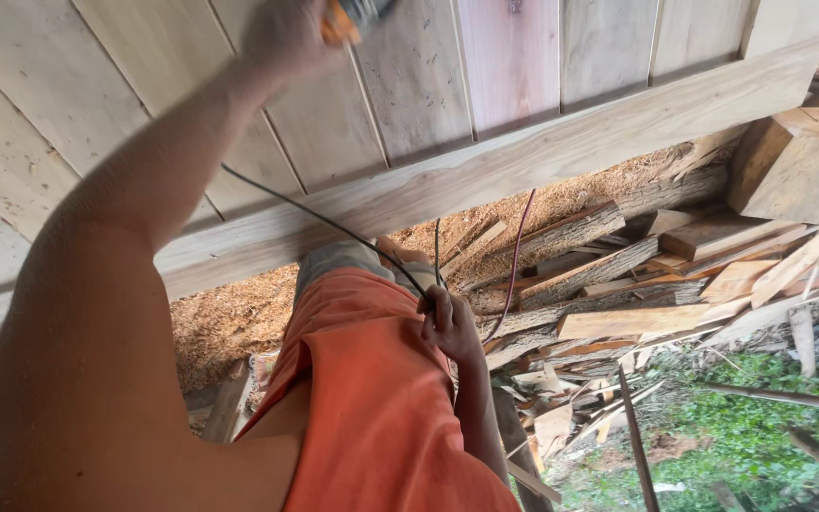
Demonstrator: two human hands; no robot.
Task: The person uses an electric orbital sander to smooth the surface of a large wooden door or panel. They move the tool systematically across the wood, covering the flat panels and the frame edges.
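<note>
My left hand [282,36] reaches out over a pale wooden board panel [523,57] and grips an orange power tool [353,14], mostly cut off by the top edge. A black cord [334,228] runs from the tool down across the panel's thick frame beam [561,142] to my right hand [447,324]. That hand is closed around the cord beside my orange clothing [372,398]. A thin reddish cord [516,261] hangs close to my right hand.
Sawdust [229,318] covers the ground under the panel. A heap of rough wood offcuts and bark slabs [637,275] lies to the right, with a large wooden block [798,161] at the far right. Green plants [741,427] grow at the lower right.
</note>
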